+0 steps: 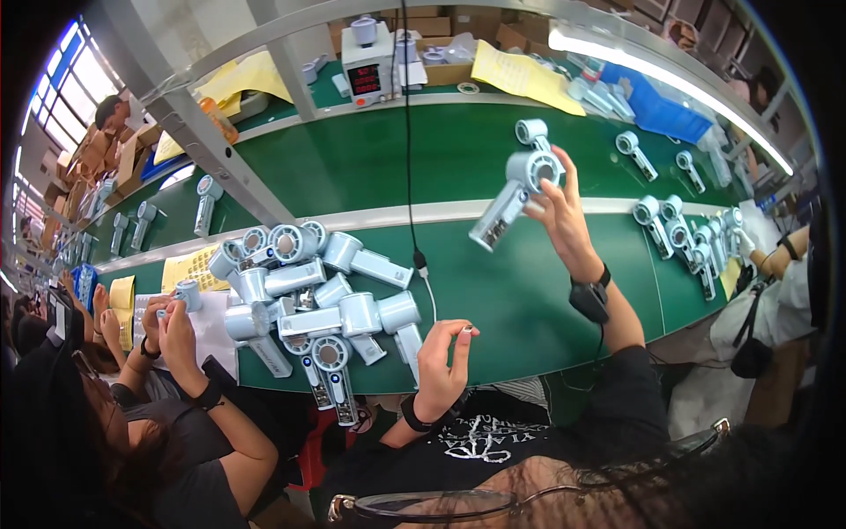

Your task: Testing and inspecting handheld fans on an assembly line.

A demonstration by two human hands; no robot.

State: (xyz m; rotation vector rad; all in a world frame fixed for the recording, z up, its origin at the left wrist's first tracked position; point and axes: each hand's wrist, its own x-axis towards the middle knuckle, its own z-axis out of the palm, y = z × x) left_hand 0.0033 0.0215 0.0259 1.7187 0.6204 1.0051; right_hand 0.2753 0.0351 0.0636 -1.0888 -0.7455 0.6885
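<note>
My right hand (562, 207) is raised over the far side of the bench, fingers closed around a light-blue handheld fan (504, 212). The fan is tilted, its round head up and its handle slanting down to the left, with inner parts exposed. A second fan (530, 132) shows just beyond it, partly hidden. Near the front edge, my left hand (443, 366) is closed in a pinch where a thin white cable (429, 291) runs into it; the cable's end is hidden. To its left lies a heap of similar fans (330, 300), several with open handles.
A green conveyor belt (352, 145) runs beyond the workbench (520, 300), carrying scattered fans. A black cord (407, 132) hangs from above. On the far shelf stand a power supply (366, 66) and a blue bin (661, 106). Co-workers' hands (176, 335) work at left; another person is at right.
</note>
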